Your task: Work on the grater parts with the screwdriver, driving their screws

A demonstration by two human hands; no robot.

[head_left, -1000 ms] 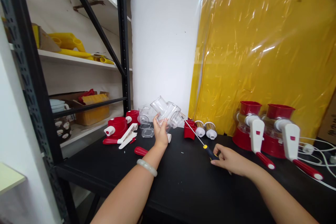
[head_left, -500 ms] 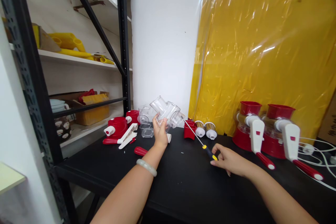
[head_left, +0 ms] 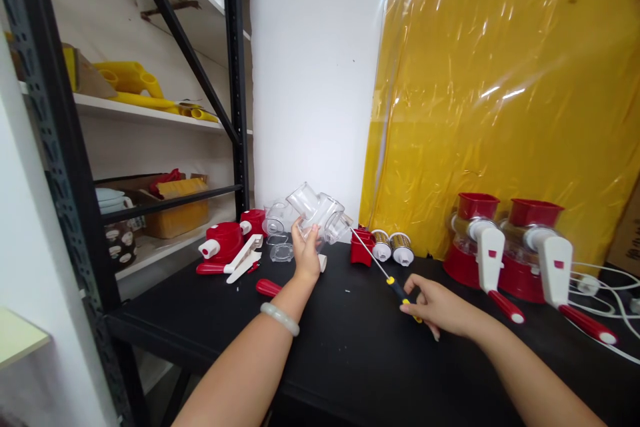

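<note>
My left hand (head_left: 306, 250) grips a clear plastic grater housing (head_left: 320, 210), tilted above the black table, with its wide tube up to the left. A screwdriver (head_left: 395, 287) with a dark blue and yellow handle is pinched in the fingers of my right hand (head_left: 427, 303). Its long shaft slants up to the left, and the tip is at the right end of the clear housing. Whether the tip sits on a screw is too small to tell. Behind my left wrist lies a red handle (head_left: 269, 287), partly hidden.
Left on the black table (head_left: 360, 347) are red bases (head_left: 223, 243), a white crank (head_left: 245, 259) and clear parts (head_left: 281, 252). A red hopper (head_left: 361, 247) and two grater drums (head_left: 391, 248) stand at the back. Two assembled red-and-white graters (head_left: 470, 247) and white cables (head_left: 605, 293) are at right.
My right fingers have shifted slightly on the screwdriver handle, and more of its yellow end shows below them. The housing and my left hand stay nearly in place.
</note>
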